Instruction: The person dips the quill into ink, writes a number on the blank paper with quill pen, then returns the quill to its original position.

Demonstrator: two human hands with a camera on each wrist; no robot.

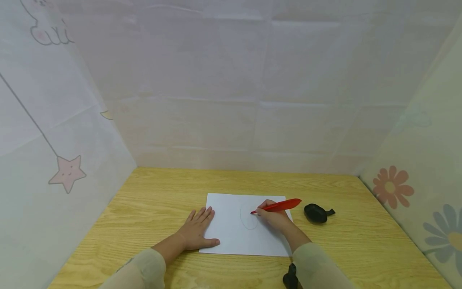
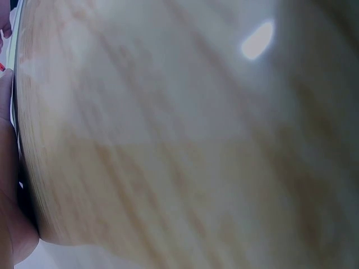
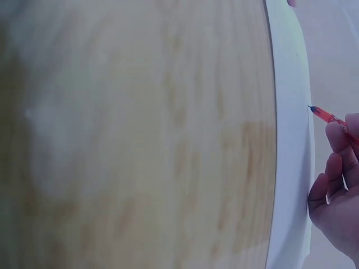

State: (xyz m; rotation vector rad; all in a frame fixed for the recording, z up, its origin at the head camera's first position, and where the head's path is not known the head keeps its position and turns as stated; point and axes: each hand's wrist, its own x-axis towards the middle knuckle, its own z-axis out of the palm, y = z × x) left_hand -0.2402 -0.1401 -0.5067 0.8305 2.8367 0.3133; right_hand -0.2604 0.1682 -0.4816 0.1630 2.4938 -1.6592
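A white sheet of paper [image 1: 227, 237] lies on the wooden table, bearing a thin, dark curved line like part of an oval. My right hand [image 1: 276, 218] pinches a red feather-shaped pen [image 1: 283, 205], its tip at the paper near the top of that curve. In the right wrist view the pen [image 3: 322, 114] shows a dark pointed nib, and the lower fingers are curled near the sheet. My left hand [image 1: 196, 233] rests flat with fingers spread over the paper's left edge. Only a sliver of that hand [image 2: 11, 218] appears in the left wrist view.
To the right of the paper lies a black oval object [image 1: 315, 213] with a short tail-like end. Another black object [image 1: 290, 277] sits at the near edge, partly hidden by the right sleeve [image 1: 319, 265]. Printed cloth walls [image 1: 223, 132] enclose the table [image 1: 162, 184] at the back and sides.
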